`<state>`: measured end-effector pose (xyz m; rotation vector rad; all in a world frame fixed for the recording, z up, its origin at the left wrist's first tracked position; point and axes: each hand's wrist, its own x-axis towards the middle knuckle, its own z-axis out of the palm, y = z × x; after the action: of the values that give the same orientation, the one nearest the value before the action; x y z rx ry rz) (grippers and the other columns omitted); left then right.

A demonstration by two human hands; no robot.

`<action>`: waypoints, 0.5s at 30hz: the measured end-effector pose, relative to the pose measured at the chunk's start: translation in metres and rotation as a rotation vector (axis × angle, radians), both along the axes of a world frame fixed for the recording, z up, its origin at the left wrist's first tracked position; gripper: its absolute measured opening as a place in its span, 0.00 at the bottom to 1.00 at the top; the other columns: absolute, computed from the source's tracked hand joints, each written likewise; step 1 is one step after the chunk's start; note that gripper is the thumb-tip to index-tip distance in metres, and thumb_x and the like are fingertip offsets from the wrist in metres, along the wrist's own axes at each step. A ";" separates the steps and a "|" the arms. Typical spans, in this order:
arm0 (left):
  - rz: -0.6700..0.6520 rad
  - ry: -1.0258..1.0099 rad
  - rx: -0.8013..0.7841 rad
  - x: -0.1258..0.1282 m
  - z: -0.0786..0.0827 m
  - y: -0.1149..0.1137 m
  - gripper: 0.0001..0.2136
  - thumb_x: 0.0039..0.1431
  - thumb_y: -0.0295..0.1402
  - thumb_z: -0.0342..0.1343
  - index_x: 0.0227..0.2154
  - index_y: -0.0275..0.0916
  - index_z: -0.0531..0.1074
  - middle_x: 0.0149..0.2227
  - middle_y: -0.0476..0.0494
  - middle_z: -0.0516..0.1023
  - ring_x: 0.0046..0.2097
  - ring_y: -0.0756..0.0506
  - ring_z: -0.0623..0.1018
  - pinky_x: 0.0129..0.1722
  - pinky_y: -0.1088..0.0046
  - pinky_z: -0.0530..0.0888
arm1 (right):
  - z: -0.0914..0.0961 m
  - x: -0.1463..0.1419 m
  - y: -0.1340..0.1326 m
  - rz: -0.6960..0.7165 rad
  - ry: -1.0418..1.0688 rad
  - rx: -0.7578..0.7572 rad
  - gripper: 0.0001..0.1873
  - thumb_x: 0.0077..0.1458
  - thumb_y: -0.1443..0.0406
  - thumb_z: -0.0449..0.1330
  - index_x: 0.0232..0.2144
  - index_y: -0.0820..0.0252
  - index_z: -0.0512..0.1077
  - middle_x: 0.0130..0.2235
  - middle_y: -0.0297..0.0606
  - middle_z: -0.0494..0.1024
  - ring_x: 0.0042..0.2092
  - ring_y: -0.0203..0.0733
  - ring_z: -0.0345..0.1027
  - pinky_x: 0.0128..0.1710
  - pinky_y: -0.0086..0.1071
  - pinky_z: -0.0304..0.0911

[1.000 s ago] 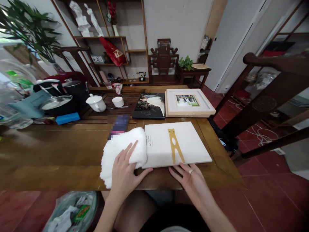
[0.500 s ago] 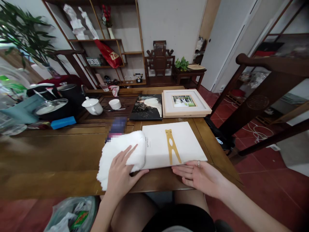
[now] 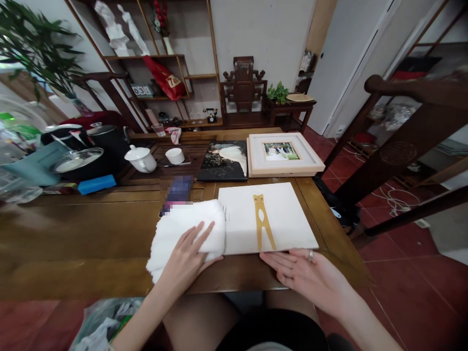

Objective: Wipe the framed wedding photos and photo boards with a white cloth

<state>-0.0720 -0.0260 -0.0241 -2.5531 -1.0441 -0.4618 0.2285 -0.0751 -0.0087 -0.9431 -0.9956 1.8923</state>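
A folded white fluffy towel (image 3: 164, 236) lies on the wooden table in front of me. My left hand (image 3: 192, 248) rests palm down on it, fingers stretched out and thumb along its near edge. To the right, touching the towel's side, is a flat white book or board (image 3: 292, 214) with a gold figure (image 3: 260, 212) with two long legs printed on it. At its front edge my right hand (image 3: 298, 268), wearing a ring, is turned palm up with fingers extended. Its fingertips meet that edge; whether any reach underneath is hidden.
Behind lie a black picture panel (image 3: 219, 168) and a pale framed photo (image 3: 314, 163). A blurred purple item (image 3: 179, 190) sits behind the towel. Farther left are a white lidded teacup (image 3: 141, 160), a white cup (image 3: 174, 156), a blue block (image 3: 97, 184) and dark pots. A bin (image 3: 97, 317) stands below.
My right hand has turned a little more palm up along the front edge. My left hand has shifted slightly on the towel, its thumb drawn closer in. The view has moved slightly.
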 end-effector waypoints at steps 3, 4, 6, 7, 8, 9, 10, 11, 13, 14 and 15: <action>-0.007 0.001 0.008 0.000 0.000 0.000 0.20 0.58 0.40 0.57 0.14 0.36 0.73 0.58 0.38 0.68 0.56 0.33 0.71 0.51 0.56 0.72 | 0.003 0.000 0.002 0.007 -0.004 -0.046 0.24 0.59 0.69 0.38 0.37 0.65 0.74 0.53 0.57 0.74 0.57 0.49 0.66 0.45 0.46 0.69; -0.007 -0.001 0.003 0.001 0.001 0.000 0.19 0.58 0.40 0.57 0.15 0.36 0.73 0.58 0.37 0.68 0.56 0.33 0.71 0.51 0.56 0.72 | 0.005 0.000 0.002 0.001 0.020 -0.090 0.23 0.59 0.68 0.38 0.34 0.64 0.73 0.53 0.57 0.73 0.57 0.49 0.66 0.45 0.45 0.68; -0.007 -0.004 -0.009 0.001 0.001 -0.001 0.19 0.59 0.40 0.57 0.15 0.36 0.74 0.58 0.37 0.68 0.56 0.33 0.70 0.50 0.56 0.72 | 0.007 0.000 0.003 -0.019 0.098 -0.212 0.20 0.58 0.68 0.40 0.28 0.63 0.71 0.54 0.57 0.73 0.57 0.49 0.66 0.45 0.45 0.67; -0.006 -0.003 -0.016 0.001 0.001 -0.001 0.19 0.59 0.40 0.57 0.15 0.36 0.74 0.58 0.37 0.68 0.56 0.33 0.70 0.50 0.55 0.72 | 0.008 0.001 0.003 -0.028 0.134 -0.272 0.18 0.57 0.68 0.42 0.26 0.62 0.70 0.53 0.57 0.73 0.58 0.50 0.65 0.45 0.45 0.67; -0.004 -0.002 -0.021 0.001 0.001 -0.001 0.19 0.59 0.40 0.57 0.15 0.36 0.74 0.58 0.37 0.68 0.56 0.33 0.70 0.50 0.55 0.72 | 0.010 0.002 0.003 -0.033 0.160 -0.323 0.17 0.56 0.68 0.43 0.25 0.62 0.69 0.53 0.57 0.74 0.58 0.50 0.65 0.45 0.45 0.67; -0.005 -0.001 -0.024 0.000 0.001 -0.001 0.19 0.60 0.40 0.56 0.15 0.36 0.74 0.58 0.37 0.68 0.56 0.33 0.70 0.50 0.55 0.72 | 0.011 0.003 0.003 -0.032 0.178 -0.362 0.15 0.55 0.68 0.44 0.24 0.62 0.69 0.52 0.57 0.74 0.58 0.51 0.64 0.44 0.45 0.67; -0.008 -0.002 -0.024 0.000 0.001 0.000 0.19 0.60 0.40 0.56 0.15 0.36 0.74 0.58 0.37 0.68 0.56 0.33 0.71 0.50 0.55 0.72 | 0.012 0.004 0.003 -0.028 0.190 -0.391 0.14 0.55 0.68 0.45 0.24 0.62 0.69 0.51 0.57 0.75 0.59 0.51 0.64 0.43 0.44 0.67; -0.012 -0.006 -0.025 0.000 0.001 0.000 0.20 0.60 0.40 0.56 0.15 0.36 0.74 0.58 0.37 0.68 0.56 0.33 0.70 0.50 0.55 0.72 | 0.014 0.006 0.002 -0.025 0.197 -0.413 0.13 0.54 0.68 0.46 0.25 0.62 0.70 0.51 0.56 0.75 0.59 0.51 0.64 0.42 0.44 0.67; -0.021 -0.018 -0.027 0.000 0.000 0.000 0.20 0.60 0.40 0.56 0.14 0.36 0.73 0.58 0.37 0.68 0.56 0.33 0.70 0.51 0.55 0.72 | 0.018 0.011 0.001 -0.014 0.187 -0.423 0.13 0.55 0.67 0.48 0.29 0.63 0.72 0.51 0.54 0.75 0.57 0.50 0.66 0.41 0.41 0.68; -0.021 -0.024 -0.034 -0.001 0.000 0.001 0.21 0.60 0.40 0.56 0.14 0.36 0.73 0.58 0.37 0.68 0.56 0.33 0.70 0.51 0.55 0.71 | 0.020 0.015 0.000 0.006 0.158 -0.403 0.13 0.56 0.66 0.49 0.31 0.63 0.73 0.50 0.54 0.76 0.55 0.51 0.68 0.40 0.40 0.68; -0.018 -0.029 -0.045 0.000 0.000 0.001 0.21 0.60 0.40 0.55 0.14 0.36 0.73 0.58 0.37 0.68 0.57 0.33 0.70 0.51 0.55 0.71 | 0.022 0.020 0.000 0.028 0.105 -0.360 0.14 0.57 0.65 0.50 0.34 0.64 0.74 0.49 0.54 0.77 0.51 0.51 0.72 0.39 0.39 0.68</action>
<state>-0.0725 -0.0252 -0.0239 -2.6046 -1.0534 -0.4868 0.2481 -0.0753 0.0134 -1.0217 -0.6192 2.1643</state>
